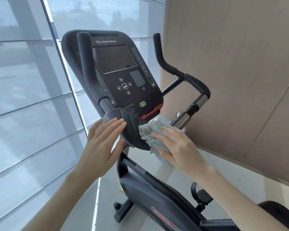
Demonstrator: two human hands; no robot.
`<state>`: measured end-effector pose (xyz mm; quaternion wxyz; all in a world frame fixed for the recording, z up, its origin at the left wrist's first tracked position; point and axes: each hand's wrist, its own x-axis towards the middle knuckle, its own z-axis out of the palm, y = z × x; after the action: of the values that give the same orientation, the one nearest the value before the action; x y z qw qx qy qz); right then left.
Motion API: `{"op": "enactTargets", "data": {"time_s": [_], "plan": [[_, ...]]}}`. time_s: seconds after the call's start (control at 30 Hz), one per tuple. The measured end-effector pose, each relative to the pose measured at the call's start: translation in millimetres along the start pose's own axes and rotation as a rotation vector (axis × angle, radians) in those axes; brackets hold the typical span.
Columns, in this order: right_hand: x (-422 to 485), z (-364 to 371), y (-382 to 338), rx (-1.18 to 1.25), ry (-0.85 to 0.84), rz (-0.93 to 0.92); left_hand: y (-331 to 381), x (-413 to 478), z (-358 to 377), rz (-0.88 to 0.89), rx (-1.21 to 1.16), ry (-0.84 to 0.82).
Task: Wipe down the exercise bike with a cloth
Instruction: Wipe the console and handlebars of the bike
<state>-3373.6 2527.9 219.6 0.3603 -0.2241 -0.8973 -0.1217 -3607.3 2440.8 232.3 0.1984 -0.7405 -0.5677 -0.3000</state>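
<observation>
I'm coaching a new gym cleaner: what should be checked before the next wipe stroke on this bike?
1. Grey terry cloth under control: ok, the right hand presses it with flat fingers.
2. Cloth in contact with the bike: ok, it lies against the right side of the black padded armrest.
3. Armrest steadied: ok, the left hand rests straight fingers on its left side.
4. Cloth away from the green oval button: ok, it sits below the console.
5. Cloth damp and clean: cannot tell.
</observation>
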Motion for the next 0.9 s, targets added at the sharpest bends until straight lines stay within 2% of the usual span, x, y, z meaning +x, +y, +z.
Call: {"op": "enactTargets", "data": {"time_s": [0.13,0.27,0.37,0.43,0.53,0.6,0.67,0.8,0.9], "plan": [[-14.9,-10.2,15.1,0.027,0.025,-0.025,6.9,-1.5,-1.6,-0.03,0.042,-0.014],[3.3,-29.1,23.5,0.35,0.133,0.137,10.9,-4.5,-4.2,-0.042,0.07,-0.02],[48.2,-30.1,21.8,0.478,0.167,0.183,13.3,-6.8,-5.7,-0.051,0.081,-0.023],[81.6,-18.4,15.7,0.55,0.054,0.216,15.0,-8.2,-6.4,-0.055,0.087,-0.028],[116.4,9.1,-0.9,0.653,-0.247,0.222,15.3,-9.7,-10.0,-0.047,0.1,-0.024],[123.5,26.3,-7.6,0.587,-0.394,0.154,12.9,-11.1,-14.7,-0.044,0.104,-0.008],[122.5,33.9,-6.3,0.507,-0.45,0.141,9.8,-13.4,-20.0,-0.05,0.105,0.014],[110.7,30.9,1.1,0.464,-0.446,0.168,6.6,-18.7,-25.9,-0.062,0.109,0.034],[88.9,24.1,4.2,0.255,-0.384,0.137,6.6,-20.3,-25.4,-0.06,0.116,0.032]]}}
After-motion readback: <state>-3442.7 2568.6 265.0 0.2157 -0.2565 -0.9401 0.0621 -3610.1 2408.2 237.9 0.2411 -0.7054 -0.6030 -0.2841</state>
